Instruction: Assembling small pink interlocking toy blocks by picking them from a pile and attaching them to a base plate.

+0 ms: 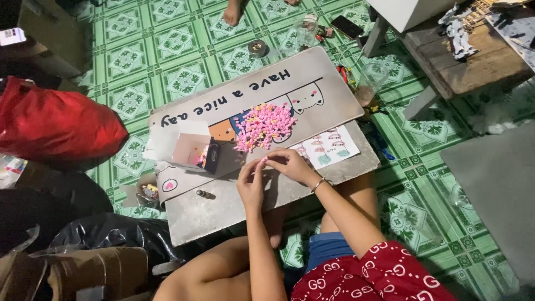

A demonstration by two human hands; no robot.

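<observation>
Pink piece (264,160): tiny, pinched between my fingertips, just near of the pile.
My left hand (251,182): fingers curled, thumb and forefinger closed on that piece.
My right hand (290,165): fingertips pressed together on it too, bracelet at the wrist.
Grey board (223,209): under both hands.
Pink pile (264,125): heaped beyond.
Small open box (195,149): left of the pile.

Both forearms reach forward, left hand (252,184) and right hand (290,165) meeting with fingertips pinched close together.
</observation>
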